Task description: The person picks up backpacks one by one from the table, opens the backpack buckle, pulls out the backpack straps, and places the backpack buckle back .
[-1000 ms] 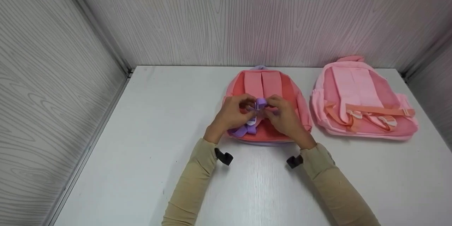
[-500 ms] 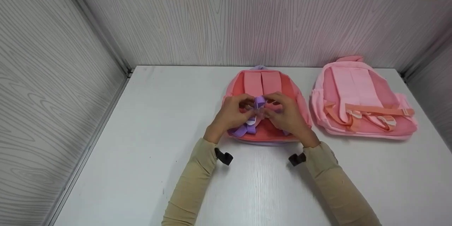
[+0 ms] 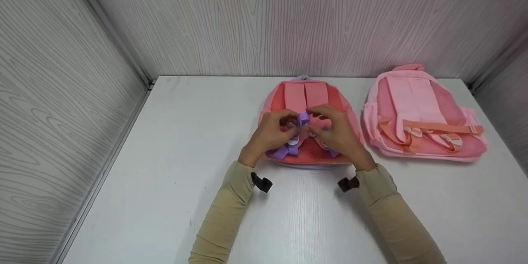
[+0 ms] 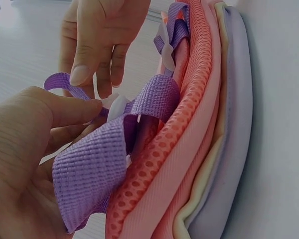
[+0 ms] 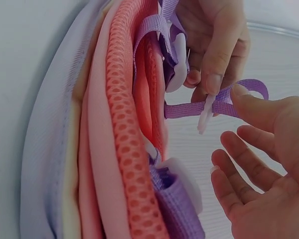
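A coral-red backpack (image 3: 288, 95) lies with its back panel and shoulder straps facing up. My left hand (image 3: 270, 132) is over its lower left part. In the left wrist view its thumb and fingers pinch purple webbing at a white plastic buckle (image 4: 118, 106). A loop of the purple strap (image 5: 259, 85) stands out past the buckle. My right hand (image 3: 336, 132) is at the right of this loop; in the right wrist view its thumb touches or nearly touches the loop, while the other fingers are spread below, holding nothing. More purple webbing (image 3: 282, 151) hangs near the bag's bottom.
To the right, a light pink backpack (image 3: 418, 103) with orange straps (image 3: 437, 127) lies on the white table (image 3: 198, 132), its side close to the red one. Grey wood-grain panels (image 3: 264, 20) stand at the back and sides.
My right hand has shifted slightly right, its fingers spreading away from the purple loop. My left hand has stayed in place with its grip.
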`<state>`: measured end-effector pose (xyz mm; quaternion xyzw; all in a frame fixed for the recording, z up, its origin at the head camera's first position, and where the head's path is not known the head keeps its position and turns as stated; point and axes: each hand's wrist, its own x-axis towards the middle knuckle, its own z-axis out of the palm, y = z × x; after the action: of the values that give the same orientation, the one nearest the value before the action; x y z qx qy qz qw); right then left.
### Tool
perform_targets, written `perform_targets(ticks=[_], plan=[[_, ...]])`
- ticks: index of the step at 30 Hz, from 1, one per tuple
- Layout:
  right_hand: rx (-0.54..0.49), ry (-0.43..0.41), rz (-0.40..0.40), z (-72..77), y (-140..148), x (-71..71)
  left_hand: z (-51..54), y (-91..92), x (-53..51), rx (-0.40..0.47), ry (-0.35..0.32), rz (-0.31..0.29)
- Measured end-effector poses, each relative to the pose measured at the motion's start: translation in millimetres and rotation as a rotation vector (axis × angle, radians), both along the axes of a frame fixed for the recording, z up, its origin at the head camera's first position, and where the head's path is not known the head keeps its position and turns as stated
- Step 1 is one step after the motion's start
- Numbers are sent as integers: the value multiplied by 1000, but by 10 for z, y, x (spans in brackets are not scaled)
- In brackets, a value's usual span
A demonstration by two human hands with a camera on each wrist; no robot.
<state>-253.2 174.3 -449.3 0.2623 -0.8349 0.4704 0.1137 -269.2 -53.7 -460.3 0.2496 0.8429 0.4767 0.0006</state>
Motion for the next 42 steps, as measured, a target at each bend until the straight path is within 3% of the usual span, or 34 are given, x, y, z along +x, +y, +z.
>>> perform_targets(ticks=[19, 26, 34, 42], plan=[[-50, 77, 78, 39, -71, 44, -36, 24, -2, -8, 42, -35], [-62, 46, 44, 42, -80, 48, -44, 31, -10, -31, 52, -29], [-71, 98, 46, 37, -74, 24, -33, 29, -14, -86, 79, -11], [-76, 58, 49, 53, -48, 33, -49, 19, -25, -111, 92, 4]])
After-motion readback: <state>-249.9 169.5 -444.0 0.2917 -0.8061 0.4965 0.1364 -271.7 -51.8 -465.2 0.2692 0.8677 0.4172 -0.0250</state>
